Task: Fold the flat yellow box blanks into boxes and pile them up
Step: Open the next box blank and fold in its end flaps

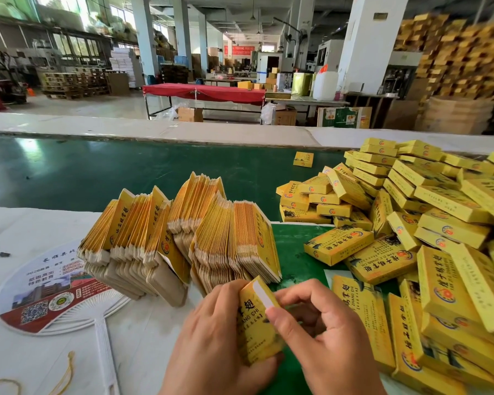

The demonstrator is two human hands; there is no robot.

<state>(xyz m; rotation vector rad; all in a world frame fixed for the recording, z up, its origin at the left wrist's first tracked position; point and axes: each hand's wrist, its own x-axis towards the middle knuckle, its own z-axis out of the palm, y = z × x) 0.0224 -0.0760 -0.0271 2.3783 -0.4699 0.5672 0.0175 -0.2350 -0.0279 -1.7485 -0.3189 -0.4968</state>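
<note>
Yellow card, printed with dark characters, is the box blank (257, 323) held low in the middle of the view, standing nearly upright with a white flap at its top edge. The left hand (211, 334) grips it from the left side, fingers curled round its lower edge. The right hand (320, 334) pinches the top right corner by the white flap between thumb and curled fingers.

Just behind the hands, a fanned stack of flat blanks (180, 240) stands on edge on the white surface (26, 220), leaning in several bunches. To the right, a loose pile of folded boxes (428, 223) spreads over the green belt (97, 172) and the near edge, some lying flat, some tilted on each other. One folded box (303, 159) lies apart on the belt, beyond the pile.

Left of the blanks, a round printed hand fan (49, 292) lies flat on the white surface, partly under the stack. A yellow cord (66, 374) lies near the bottom left corner.
</note>
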